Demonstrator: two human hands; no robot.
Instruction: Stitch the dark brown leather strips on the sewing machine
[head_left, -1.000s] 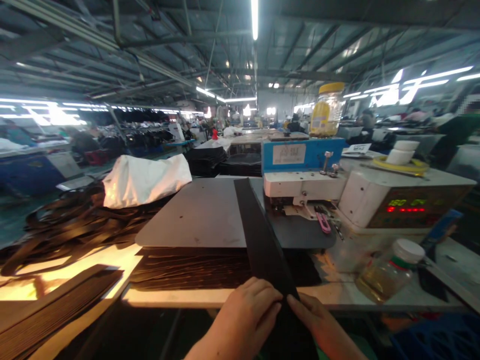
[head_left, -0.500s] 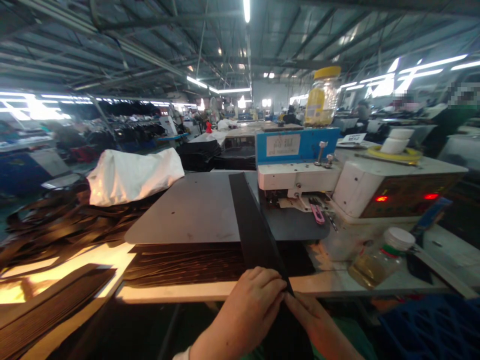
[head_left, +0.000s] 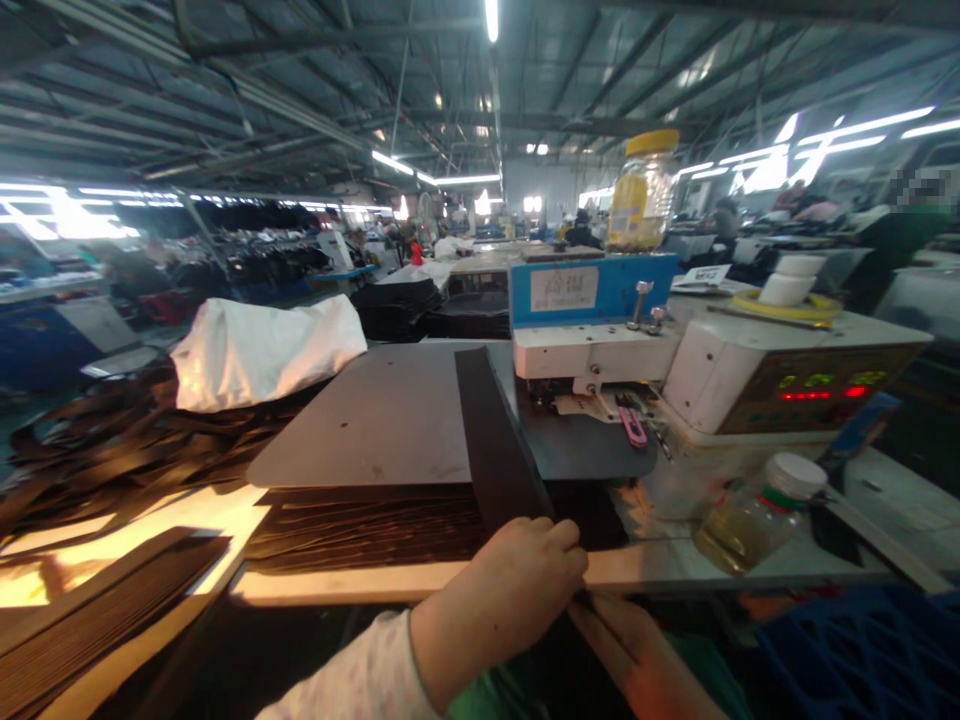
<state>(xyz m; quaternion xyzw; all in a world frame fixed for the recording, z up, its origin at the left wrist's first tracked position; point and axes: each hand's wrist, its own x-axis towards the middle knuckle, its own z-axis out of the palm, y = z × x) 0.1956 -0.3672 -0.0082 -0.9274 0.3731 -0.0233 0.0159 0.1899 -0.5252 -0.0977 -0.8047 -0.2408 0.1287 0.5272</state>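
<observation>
A long black strip lies lengthwise on the grey machine plate and hangs over the table's front edge. My left hand rests on its near end, fingers curled down over it. Below the table edge, my right hand is under that end, fingers stretched along it. The strip's far end reaches beside the white and blue machine head.
A stack of black strips lies under the plate. More strips sit at the front left, a white bag behind them. An oil bottle and a control box stand right. A blue crate is lower right.
My left hand has slid forward up the strip onto the table edge. My right hand has dropped lower and back, below the edge. The view has shifted slightly.
</observation>
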